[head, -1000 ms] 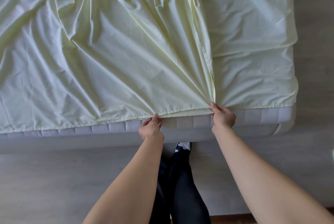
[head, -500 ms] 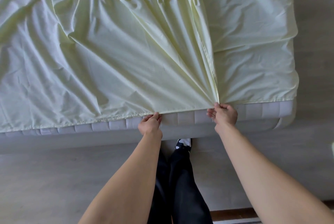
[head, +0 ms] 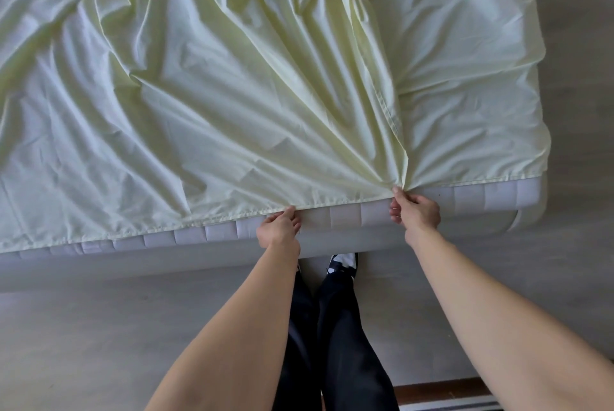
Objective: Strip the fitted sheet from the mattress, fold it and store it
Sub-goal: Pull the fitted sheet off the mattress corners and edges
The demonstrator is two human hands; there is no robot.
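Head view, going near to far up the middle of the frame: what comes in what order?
Dark trousers → shoe → left hand and right hand pinching the hem → bare mattress side → rumpled sheet.

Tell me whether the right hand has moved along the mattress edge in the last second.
Cannot tell: the right hand shows no clear shift against the mattress side panels.

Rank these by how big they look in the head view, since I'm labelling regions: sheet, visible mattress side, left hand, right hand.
1. sheet
2. mattress side
3. left hand and right hand: they look alike, so no ranking between them.
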